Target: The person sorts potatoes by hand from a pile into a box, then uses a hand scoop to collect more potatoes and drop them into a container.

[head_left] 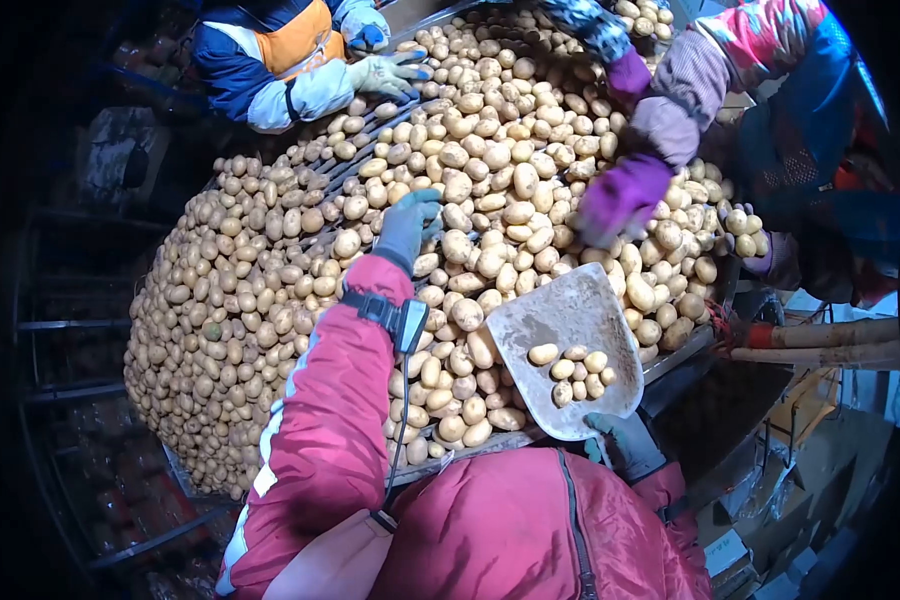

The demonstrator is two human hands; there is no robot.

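Note:
My left hand (408, 228), in a grey-green glove, reaches onto the potatoes (470, 155) near the middle of the heap. Its fingers curl down at a potato, and whether they grip one cannot be made out. A dirty white scoop (565, 318) lies tilted over the near right side of the heap, with several small potatoes (576, 370) in it. At the scoop's near edge, my right hand (625, 445), gloved too, is closed on it.
Across the heap, a co-worker's gloved hand (388, 76) rests by metal bars. From the right, another person's purple-gloved hand (620, 200) is blurred over the potatoes. A broom-like bundle with pale handles (820, 335) juts in at right, above boxes (727, 555).

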